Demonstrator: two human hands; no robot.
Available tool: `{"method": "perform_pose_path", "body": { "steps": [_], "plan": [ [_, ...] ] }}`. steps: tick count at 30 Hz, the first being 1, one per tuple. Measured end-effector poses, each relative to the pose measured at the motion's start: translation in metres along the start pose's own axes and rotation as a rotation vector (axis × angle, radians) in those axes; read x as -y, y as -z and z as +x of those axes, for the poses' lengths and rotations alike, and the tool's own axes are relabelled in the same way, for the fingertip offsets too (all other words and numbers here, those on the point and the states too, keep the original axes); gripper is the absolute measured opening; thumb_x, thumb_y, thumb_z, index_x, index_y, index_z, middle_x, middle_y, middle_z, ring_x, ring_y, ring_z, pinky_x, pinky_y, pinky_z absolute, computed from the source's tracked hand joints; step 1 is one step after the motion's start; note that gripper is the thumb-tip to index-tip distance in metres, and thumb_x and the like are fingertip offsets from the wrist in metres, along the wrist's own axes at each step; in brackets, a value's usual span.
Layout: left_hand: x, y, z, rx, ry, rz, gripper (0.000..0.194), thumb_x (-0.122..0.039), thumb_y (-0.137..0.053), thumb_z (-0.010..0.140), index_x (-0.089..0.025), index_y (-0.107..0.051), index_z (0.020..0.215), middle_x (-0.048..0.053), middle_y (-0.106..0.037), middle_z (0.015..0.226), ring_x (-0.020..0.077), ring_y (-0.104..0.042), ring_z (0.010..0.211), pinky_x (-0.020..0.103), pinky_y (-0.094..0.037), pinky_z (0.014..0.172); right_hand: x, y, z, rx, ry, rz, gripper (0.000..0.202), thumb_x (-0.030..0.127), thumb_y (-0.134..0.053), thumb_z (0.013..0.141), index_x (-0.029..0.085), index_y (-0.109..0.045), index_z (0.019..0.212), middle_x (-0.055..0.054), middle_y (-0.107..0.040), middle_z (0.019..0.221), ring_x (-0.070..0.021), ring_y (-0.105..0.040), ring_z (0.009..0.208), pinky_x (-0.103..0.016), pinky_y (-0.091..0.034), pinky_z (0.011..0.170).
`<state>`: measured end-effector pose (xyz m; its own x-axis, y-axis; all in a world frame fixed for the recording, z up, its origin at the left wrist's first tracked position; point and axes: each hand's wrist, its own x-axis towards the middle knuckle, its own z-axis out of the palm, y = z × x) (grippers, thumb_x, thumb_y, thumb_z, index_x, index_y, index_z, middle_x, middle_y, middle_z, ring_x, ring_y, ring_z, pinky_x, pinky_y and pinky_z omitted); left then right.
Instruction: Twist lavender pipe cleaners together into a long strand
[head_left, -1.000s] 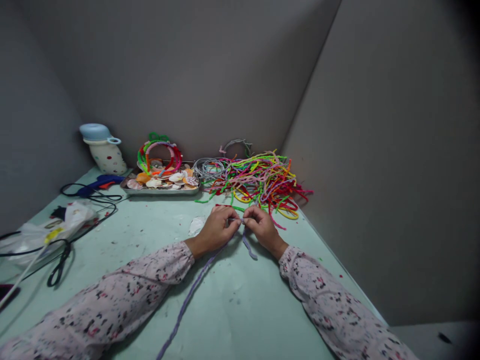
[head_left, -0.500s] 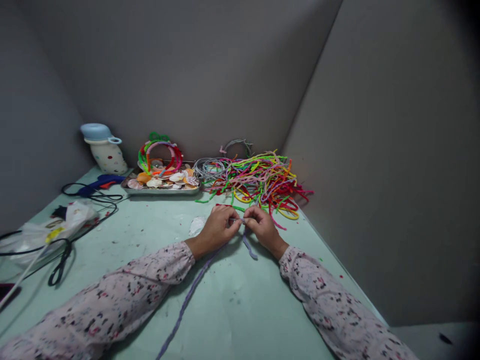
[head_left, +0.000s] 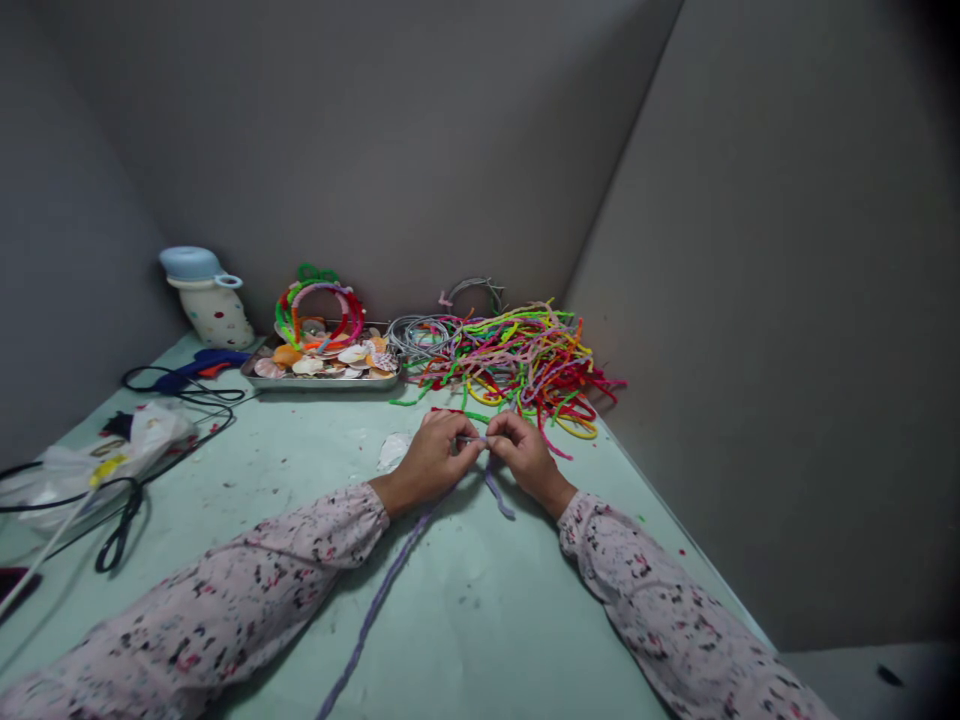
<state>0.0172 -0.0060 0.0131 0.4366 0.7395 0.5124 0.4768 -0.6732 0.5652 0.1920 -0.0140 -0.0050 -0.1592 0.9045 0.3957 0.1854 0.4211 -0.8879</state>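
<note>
My left hand [head_left: 436, 457] and my right hand [head_left: 527, 460] meet near the middle of the table, fingertips almost touching. Both pinch a purple fuzzy strand [head_left: 380, 597] between thumb and fingers. Its long part runs from under my left hand down to the table's front edge, and a short purple end hangs below my right hand. Part of the strand is hidden inside my fingers. Just beyond the hands lie a red and a green fuzzy piece [head_left: 477, 416]. A crumpled whitish scrap [head_left: 393, 452] rests left of my left hand.
A metal tray [head_left: 330, 384] of shells and colorful rings stands at the back. Right of it are coiled grey wire [head_left: 422, 338] and a heap of colorful fuzzy strands [head_left: 536, 355]. A bottle [head_left: 214, 310], black cable [head_left: 122, 530] and plastic bags [head_left: 154, 430] are at left.
The long part of the purple strand has shifted slightly to the right. Both hands have stayed nearly in place, still pinching.
</note>
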Motion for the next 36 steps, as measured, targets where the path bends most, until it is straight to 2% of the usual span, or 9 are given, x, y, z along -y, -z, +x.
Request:
{"method": "perform_pose_path", "body": {
  "steps": [23,36],
  "plan": [
    [0.0021,-0.0004,0.0009,-0.023,-0.087,0.085,0.012,-0.03,-0.059,0.084,-0.019,-0.059,0.081,0.002,-0.061,0.078,0.0185,-0.053,0.082,0.035,-0.038,0.081,-0.0034,0.0015,0.0014,-0.008,-0.031,0.045,0.004,0.019,-0.055,0.076,0.019,-0.054,0.08,0.003,-0.051,0.071,-0.0123,-0.049,0.062,-0.024,-0.039,0.058],
    [-0.0013,0.0011,0.0,-0.014,-0.092,0.134,0.012,-0.03,-0.056,0.086,-0.019,-0.057,0.081,0.002,-0.06,0.078,0.0185,-0.051,0.082,0.035,-0.037,0.081,0.0002,0.0007,0.0021,0.004,-0.062,0.065,0.003,0.02,-0.054,0.075,0.019,-0.054,0.078,0.003,-0.051,0.068,-0.0119,-0.048,0.059,-0.024,-0.039,0.056]
  ]
}}
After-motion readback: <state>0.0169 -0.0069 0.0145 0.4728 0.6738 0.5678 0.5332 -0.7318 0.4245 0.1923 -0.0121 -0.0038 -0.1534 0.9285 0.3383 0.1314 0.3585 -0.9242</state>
